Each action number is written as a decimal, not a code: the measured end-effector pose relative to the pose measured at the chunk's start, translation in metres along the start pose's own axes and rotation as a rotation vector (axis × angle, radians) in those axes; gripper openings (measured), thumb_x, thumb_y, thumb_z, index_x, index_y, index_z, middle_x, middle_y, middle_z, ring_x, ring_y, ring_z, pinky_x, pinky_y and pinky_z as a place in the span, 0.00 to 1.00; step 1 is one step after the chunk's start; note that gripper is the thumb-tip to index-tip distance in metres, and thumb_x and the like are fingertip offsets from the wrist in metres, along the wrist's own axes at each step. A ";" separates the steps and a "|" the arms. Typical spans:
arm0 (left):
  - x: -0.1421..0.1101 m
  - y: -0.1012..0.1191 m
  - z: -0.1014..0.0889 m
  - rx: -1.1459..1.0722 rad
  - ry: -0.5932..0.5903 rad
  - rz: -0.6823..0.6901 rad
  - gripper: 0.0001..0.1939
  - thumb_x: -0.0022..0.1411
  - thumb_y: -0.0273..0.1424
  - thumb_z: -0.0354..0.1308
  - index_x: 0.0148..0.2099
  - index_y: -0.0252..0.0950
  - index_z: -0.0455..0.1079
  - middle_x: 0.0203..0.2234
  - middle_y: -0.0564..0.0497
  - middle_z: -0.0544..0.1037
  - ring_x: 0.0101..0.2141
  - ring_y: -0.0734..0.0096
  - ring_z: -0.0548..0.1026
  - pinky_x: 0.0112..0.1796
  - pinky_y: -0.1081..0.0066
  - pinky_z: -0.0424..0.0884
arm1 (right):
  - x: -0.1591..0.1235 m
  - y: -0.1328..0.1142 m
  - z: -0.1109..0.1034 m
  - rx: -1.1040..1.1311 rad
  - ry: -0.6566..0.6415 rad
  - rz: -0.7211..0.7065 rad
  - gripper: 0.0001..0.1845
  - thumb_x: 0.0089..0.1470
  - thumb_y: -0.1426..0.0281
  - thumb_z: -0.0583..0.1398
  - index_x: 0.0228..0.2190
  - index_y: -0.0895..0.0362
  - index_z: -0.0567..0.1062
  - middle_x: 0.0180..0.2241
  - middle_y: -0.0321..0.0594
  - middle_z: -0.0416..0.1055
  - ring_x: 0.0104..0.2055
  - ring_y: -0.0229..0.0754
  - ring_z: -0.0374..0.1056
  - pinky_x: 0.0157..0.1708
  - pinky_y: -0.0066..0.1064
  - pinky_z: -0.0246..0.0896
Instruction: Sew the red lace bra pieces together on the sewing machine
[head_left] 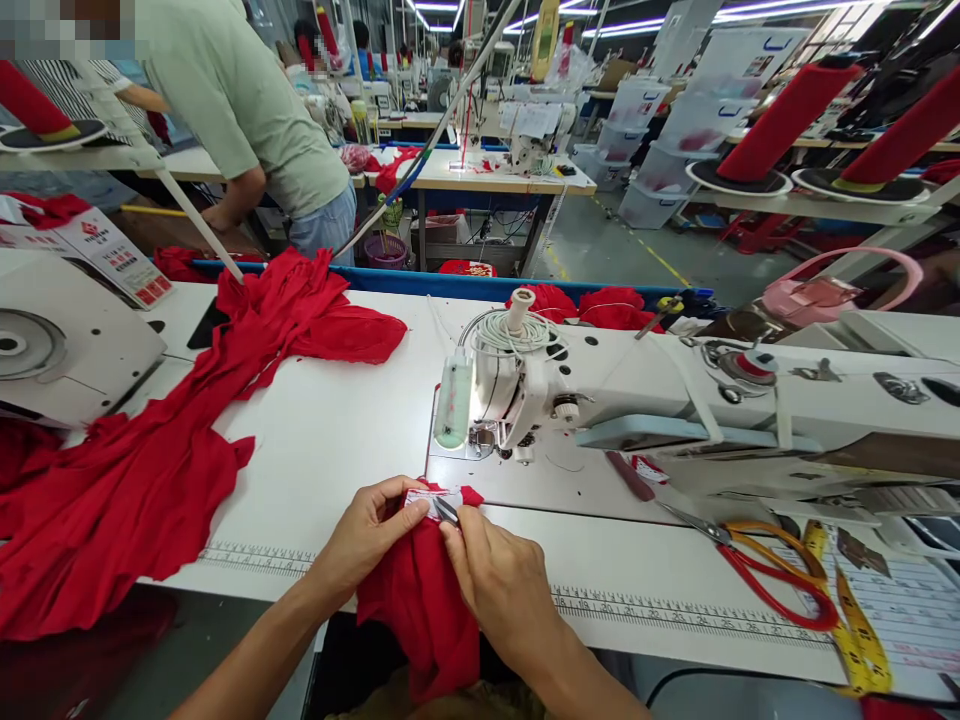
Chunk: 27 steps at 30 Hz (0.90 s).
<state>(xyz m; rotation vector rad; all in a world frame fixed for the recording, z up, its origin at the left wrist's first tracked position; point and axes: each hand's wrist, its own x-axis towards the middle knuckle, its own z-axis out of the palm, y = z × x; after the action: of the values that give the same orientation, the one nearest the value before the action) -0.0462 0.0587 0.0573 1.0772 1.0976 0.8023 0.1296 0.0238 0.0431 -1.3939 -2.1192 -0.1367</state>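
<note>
At the table's front edge, my left hand (369, 528) pinches the top of a red garment piece (421, 600), beside a white label (417, 497) on it. The cloth hangs down over the edge toward my lap. Thread snips (445, 511) are gripped in my right hand (506, 580), their dark metal tips against the label; the rest of the tool is hidden by my fingers. Just beyond the hands stands a sewing machine (517, 385), its presser foot (484, 438) above the needle plate with no cloth under it.
Red fabric (187, 430) is heaped on the left, by another machine (67, 325). Scissors (750, 560) and a yellow tape measure (855, 630) lie right. Red thread cones (791, 115) stand above. A person in a green shirt (247, 110) bends over behind the table.
</note>
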 end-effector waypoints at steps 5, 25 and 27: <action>0.000 -0.001 0.000 -0.001 -0.007 -0.009 0.15 0.60 0.43 0.65 0.40 0.36 0.76 0.35 0.50 0.78 0.39 0.65 0.73 0.42 0.71 0.68 | -0.001 0.001 0.005 0.034 -0.014 0.021 0.19 0.72 0.67 0.45 0.30 0.55 0.67 0.19 0.31 0.67 0.18 0.35 0.64 0.20 0.31 0.45; -0.001 0.003 0.004 0.321 0.006 0.196 0.10 0.63 0.38 0.60 0.36 0.37 0.77 0.34 0.50 0.79 0.39 0.63 0.73 0.44 0.70 0.66 | 0.014 0.006 0.007 0.328 0.030 0.043 0.10 0.59 0.76 0.52 0.33 0.54 0.72 0.23 0.32 0.73 0.22 0.35 0.67 0.25 0.26 0.53; -0.003 0.005 0.006 0.287 0.005 0.158 0.11 0.63 0.39 0.60 0.36 0.37 0.77 0.34 0.50 0.78 0.38 0.64 0.73 0.42 0.70 0.66 | 0.013 0.009 0.009 0.328 0.063 0.081 0.08 0.61 0.73 0.53 0.31 0.54 0.70 0.20 0.31 0.71 0.20 0.34 0.65 0.23 0.26 0.52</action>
<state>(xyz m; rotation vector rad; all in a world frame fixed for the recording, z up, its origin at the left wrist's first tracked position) -0.0411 0.0564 0.0637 1.4182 1.1658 0.7865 0.1304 0.0414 0.0406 -1.2591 -1.9265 0.1888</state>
